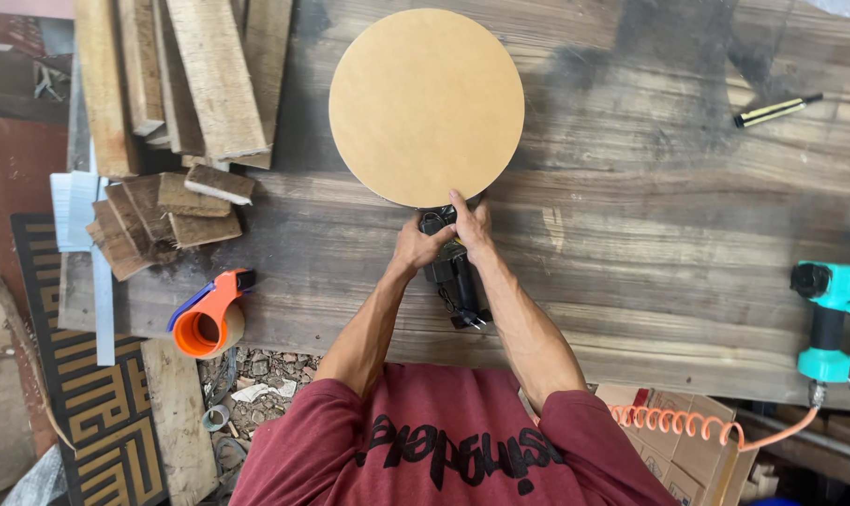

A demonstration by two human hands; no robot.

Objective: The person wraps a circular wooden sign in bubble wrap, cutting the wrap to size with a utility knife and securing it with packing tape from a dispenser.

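Note:
A round tan board disc lies flat on the dark weathered wooden workbench. At the disc's near edge sits a small black tool with a cable end pointing toward me. My left hand is wrapped around the tool's left side. My right hand grips the tool from the right, its fingertips touching the disc's near rim. Part of the tool is hidden under both hands.
Rough planks and short wood offcuts are piled at the bench's left. An orange tape dispenser sits at the near left edge. A turquoise air nailer with an orange coiled hose rests at the right. A black-and-yellow marker lies far right.

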